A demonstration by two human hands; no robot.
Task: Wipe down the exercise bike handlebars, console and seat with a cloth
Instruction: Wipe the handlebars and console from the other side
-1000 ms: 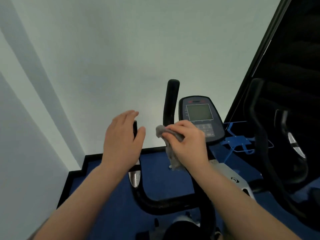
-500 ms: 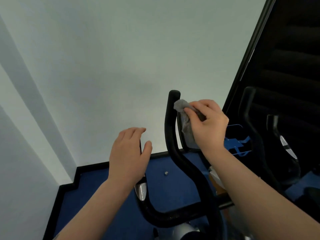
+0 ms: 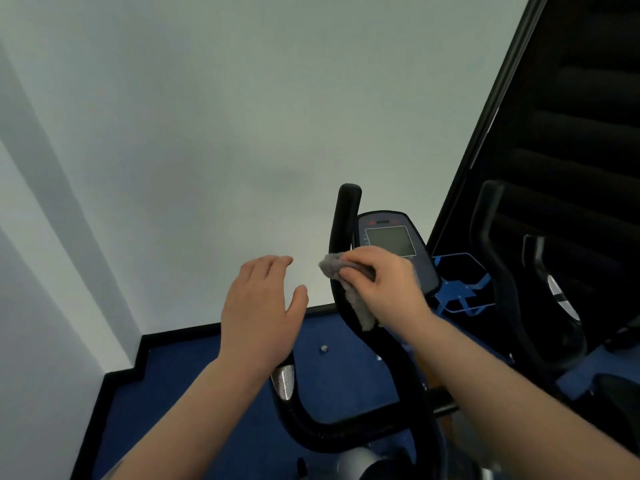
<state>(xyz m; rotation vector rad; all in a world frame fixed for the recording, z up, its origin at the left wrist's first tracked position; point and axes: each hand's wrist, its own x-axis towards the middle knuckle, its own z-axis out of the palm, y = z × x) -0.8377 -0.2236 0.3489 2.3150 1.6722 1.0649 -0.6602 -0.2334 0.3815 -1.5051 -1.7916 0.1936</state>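
My right hand grips a grey cloth wrapped against the black right handlebar upright, about halfway down it. Behind that hand stands the dark console with its grey screen, its lower part hidden by my fingers. My left hand hovers flat with fingers apart over the left handlebar, holding nothing. Below it a chrome sensor plate shows on the black curved bar. The seat is out of view.
A pale wall fills the upper left. Blue floor with a black skirting edge lies below. A second black exercise machine stands close on the right, beside a dark stair-like structure. A blue frame part sits behind the console.
My right hand slid the cloth down the right handlebar upright from near its top, uncovering the console screen. My left hand stays hovering over the left bar.
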